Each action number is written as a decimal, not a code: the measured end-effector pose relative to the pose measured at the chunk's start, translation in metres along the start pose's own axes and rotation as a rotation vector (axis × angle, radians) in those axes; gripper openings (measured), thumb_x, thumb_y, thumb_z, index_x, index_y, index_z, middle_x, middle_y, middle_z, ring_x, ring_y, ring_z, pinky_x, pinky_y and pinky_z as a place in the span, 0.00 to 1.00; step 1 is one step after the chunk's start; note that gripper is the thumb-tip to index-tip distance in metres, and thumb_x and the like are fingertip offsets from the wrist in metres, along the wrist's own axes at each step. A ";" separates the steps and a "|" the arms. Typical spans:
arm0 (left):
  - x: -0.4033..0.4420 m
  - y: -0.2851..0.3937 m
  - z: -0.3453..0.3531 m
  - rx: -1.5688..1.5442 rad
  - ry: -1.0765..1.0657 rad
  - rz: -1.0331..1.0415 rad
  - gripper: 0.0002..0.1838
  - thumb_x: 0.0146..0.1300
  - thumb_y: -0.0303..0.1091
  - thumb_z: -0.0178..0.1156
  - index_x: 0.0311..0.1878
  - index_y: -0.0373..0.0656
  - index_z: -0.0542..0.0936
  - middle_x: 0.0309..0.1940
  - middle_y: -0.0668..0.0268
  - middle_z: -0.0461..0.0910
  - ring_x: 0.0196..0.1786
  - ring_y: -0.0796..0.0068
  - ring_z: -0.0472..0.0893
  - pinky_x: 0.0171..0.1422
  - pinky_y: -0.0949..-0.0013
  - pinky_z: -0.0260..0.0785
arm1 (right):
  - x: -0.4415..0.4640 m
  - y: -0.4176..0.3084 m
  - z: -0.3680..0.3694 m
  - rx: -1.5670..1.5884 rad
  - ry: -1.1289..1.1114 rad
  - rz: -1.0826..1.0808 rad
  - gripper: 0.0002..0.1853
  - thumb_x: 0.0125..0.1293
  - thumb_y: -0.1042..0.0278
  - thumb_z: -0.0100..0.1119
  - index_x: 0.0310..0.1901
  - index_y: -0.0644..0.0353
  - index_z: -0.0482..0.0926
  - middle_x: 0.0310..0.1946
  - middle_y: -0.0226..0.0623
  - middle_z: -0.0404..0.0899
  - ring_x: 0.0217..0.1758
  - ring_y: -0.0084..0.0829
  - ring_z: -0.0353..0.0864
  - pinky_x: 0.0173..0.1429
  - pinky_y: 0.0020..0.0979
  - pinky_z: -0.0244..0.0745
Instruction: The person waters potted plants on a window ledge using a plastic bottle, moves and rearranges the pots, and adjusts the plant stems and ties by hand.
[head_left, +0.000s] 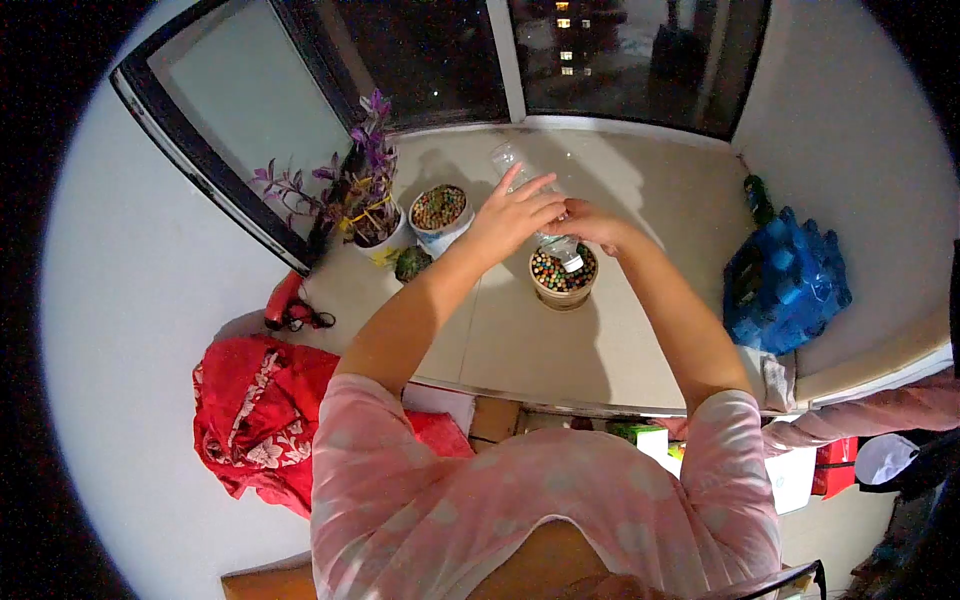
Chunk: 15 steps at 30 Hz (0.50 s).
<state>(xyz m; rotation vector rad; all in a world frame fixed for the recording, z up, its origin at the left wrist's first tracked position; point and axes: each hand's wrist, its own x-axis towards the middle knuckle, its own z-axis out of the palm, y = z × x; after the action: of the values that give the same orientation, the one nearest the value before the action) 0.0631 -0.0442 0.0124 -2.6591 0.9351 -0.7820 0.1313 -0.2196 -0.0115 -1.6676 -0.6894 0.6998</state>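
Two bare hands are working above a pale tiled ledge (500, 345) beneath a dark window. The right hand (592, 222) is gripping a clear plastic bottle (508, 158), its grip closing around the lower part. The left hand (515, 215) is lying across the bottle, its index finger pointing up; whether this grip is clamping the bottle cannot be told, the underside being hidden. The bottle is slanting, its white-capped end (572, 263) pointing down over a round pot (564, 298) containing multicoloured beads. Further left, a second bead-filled pot (440, 241) is standing beside a purple-leaved plant (376, 150), with a small dark green plant (412, 264) sitting in front. A red hair dryer (284, 300) is lying near the left wall, and a blue-wrapped pack (790, 285) is resting at the right.
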 end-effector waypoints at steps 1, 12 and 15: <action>0.002 -0.002 0.002 0.048 0.000 0.005 0.23 0.53 0.31 0.56 0.56 0.54 0.72 0.59 0.77 0.69 0.70 0.72 0.58 0.74 0.45 0.37 | 0.002 0.002 -0.002 0.047 0.029 0.035 0.38 0.47 0.53 0.71 0.58 0.62 0.67 0.51 0.39 0.75 0.55 0.34 0.73 0.58 0.36 0.67; -0.055 0.026 0.061 -0.350 0.139 -0.597 0.32 0.52 0.36 0.64 0.62 0.52 0.65 0.63 0.65 0.63 0.68 0.62 0.59 0.71 0.44 0.42 | -0.008 0.051 -0.065 0.461 0.339 -0.022 0.35 0.54 0.59 0.68 0.61 0.57 0.63 0.54 0.37 0.72 0.58 0.36 0.70 0.60 0.42 0.66; -0.100 0.060 0.120 -0.691 0.122 -0.691 0.38 0.53 0.40 0.65 0.66 0.49 0.60 0.64 0.60 0.61 0.68 0.56 0.58 0.71 0.46 0.42 | -0.032 0.036 -0.062 0.620 0.413 0.011 0.30 0.57 0.61 0.64 0.58 0.60 0.64 0.53 0.38 0.73 0.59 0.35 0.69 0.62 0.44 0.64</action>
<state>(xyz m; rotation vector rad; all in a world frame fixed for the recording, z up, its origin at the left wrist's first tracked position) 0.0324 -0.0245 -0.1513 -3.6630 0.2972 -0.8642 0.1607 -0.2894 -0.0327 -1.1807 -0.1387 0.4845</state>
